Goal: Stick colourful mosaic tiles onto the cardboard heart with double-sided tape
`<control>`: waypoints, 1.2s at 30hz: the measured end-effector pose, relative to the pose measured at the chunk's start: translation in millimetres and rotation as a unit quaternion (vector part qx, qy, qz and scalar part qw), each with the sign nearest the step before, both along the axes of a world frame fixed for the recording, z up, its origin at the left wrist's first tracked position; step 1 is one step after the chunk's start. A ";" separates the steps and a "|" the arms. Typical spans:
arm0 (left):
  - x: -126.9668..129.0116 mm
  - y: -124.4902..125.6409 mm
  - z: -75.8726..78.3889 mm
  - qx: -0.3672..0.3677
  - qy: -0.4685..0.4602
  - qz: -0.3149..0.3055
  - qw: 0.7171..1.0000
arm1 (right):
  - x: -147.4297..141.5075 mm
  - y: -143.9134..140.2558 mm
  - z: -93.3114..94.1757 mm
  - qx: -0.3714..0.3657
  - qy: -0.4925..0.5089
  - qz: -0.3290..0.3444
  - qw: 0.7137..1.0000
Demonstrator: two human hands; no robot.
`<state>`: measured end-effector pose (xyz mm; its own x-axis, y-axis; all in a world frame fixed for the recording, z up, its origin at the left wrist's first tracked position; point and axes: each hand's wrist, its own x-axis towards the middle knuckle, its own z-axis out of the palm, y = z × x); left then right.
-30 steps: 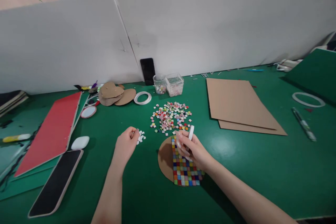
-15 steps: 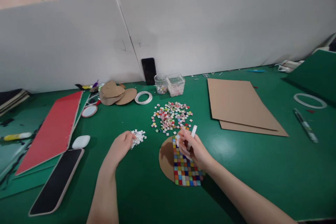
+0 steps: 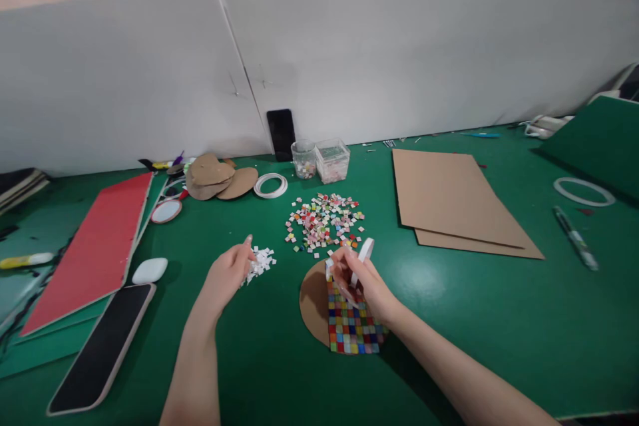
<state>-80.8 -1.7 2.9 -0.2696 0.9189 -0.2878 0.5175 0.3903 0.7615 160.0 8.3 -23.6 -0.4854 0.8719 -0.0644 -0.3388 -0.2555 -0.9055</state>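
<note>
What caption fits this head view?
Left hand at white scraps; right hand holds tape roll over mosaic disc.

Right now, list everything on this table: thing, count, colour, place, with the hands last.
cardboard disc: one, brown, near centre, part covered by a multicoloured tile grid
loose tiles: a heap, mixed colours, behind the disc
white scraps: small pile, by the left hand
clear containers: two, at the partition
tape rolls: two white, one centre back, one far right
cardboard sheets: two, brown, right
cardboard cutouts: several, brown, back left
red board: one, left
phones: two, black, one near left, one leaning on the partition
left hand: touching the scraps
right hand: holding a white tape roll over the disc
</note>
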 end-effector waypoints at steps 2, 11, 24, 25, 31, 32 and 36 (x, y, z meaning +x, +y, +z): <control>17.2 0.6 0.7 0.027 -0.038 -0.029 0.998 | -0.2 -1.2 1.9 0.014 -0.025 0.010 1.000; 87.5 -11.3 -12.0 -0.007 -0.227 -0.172 0.958 | -0.7 -3.7 1.6 0.026 -0.093 0.046 0.994; 87.4 -7.9 -18.0 0.082 -0.103 -0.217 0.967 | 3.4 -3.0 8.7 0.122 -0.199 0.041 0.972; 87.6 -7.5 -19.0 0.085 -0.106 -0.213 0.968 | 3.7 -2.8 9.7 0.131 -0.213 0.042 0.967; 89.2 -6.2 -25.6 0.106 -0.096 -0.215 0.966 | 4.1 -1.8 11.0 0.176 -0.271 0.042 0.945; 89.5 -6.2 -26.3 0.110 -0.084 -0.219 0.966 | 4.1 -2.0 10.5 0.180 -0.277 0.041 0.943; 89.6 -6.4 -27.1 0.118 -0.051 -0.240 0.962 | 3.7 -3.3 8.2 0.182 -0.298 0.041 0.936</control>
